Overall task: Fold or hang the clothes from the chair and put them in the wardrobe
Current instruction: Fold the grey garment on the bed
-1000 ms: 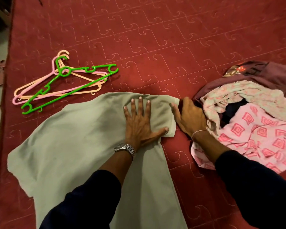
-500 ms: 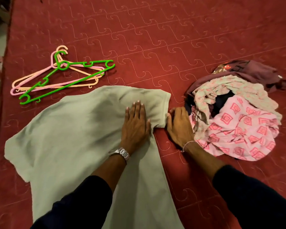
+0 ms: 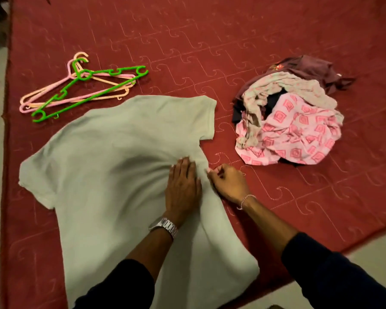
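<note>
T-shirt (image 3: 112, 175) under flat left hand (image 3: 183, 188); right hand (image 3: 228, 182) pinches its edge.

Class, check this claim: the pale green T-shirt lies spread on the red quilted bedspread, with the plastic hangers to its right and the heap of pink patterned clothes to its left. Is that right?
Not quite. The head view shows the sides swapped: the plastic hangers lie left of the pale green T-shirt, and the heap of pink patterned clothes lies to its right. The shirt does lie spread on the red quilted bedspread.

Matt cloth T-shirt (image 3: 112, 166) on stitched, quilted red bedcover (image 3: 232, 41); glossy plastic hangers (image 3: 83, 85); shiny metal wristwatch (image 3: 165, 226).
</note>
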Demonstrator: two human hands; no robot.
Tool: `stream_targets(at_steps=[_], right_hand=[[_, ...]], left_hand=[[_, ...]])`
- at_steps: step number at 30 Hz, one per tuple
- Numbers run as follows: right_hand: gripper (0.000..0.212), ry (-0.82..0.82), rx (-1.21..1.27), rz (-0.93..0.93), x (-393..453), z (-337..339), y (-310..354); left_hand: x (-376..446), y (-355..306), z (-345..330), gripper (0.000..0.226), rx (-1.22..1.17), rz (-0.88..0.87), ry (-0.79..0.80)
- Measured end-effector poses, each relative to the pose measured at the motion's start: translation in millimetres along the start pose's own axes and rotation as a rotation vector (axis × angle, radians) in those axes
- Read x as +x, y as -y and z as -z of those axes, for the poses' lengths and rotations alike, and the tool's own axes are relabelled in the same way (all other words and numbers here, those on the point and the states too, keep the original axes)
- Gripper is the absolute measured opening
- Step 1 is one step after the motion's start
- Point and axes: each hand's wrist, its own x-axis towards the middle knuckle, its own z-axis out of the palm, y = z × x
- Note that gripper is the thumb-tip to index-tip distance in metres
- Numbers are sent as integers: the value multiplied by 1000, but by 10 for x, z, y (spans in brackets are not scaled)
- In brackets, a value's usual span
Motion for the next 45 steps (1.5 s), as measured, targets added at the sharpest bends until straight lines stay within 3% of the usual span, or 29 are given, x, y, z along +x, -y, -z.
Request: stream_targets(at_steps=[4,10,15,20,23,25,27,29,32,34,37,42,45], right_hand=[[55,242,-200,-65,-552,-10,-218],[28,-21,-31,-70,-1193,-49,-552],[27,30,-4,-60,-1565,-75,-817],[30,-91,73,-87,-1781,18,-1076],[33,-17,174,-132,-1855,97,-1167],[35,10,26,-125,-1927,103,-1238],[42,-77,-277,-118,-2000,88,-1266],[41,-230,-423,11,-2037,52,-1255],[32,-356,-342,317,-2014,-33,-1121],[21,-303,-289,402,-1955,-110,-985],[18,-146,-221,541,-1892,-375,-675],[22,123,-262,755,-1929,-1106,-47],[22,241,-320,936,-2015,-1605,288]], left_hand=[[-426,-76,13,53,-40,-21,7],[-1119,-377,39,51,-60,-109,67],[-1479,-619,-3,61,-60,-102,165],[-1537,-756,8,76,-32,-85,265],[-1537,-783,19,86,26,-104,315],[-1553,-799,18,93,72,-116,330],[-1541,-832,33,96,78,-105,351],[-1542,-832,54,89,25,-110,334],[-1594,-630,144,62,-139,-80,151],[-1677,-380,228,43,-176,15,-31],[-1941,137,458,26,-71,297,-186],[-2604,790,854,42,86,902,-149],[-2919,965,999,45,2,1107,-79]])
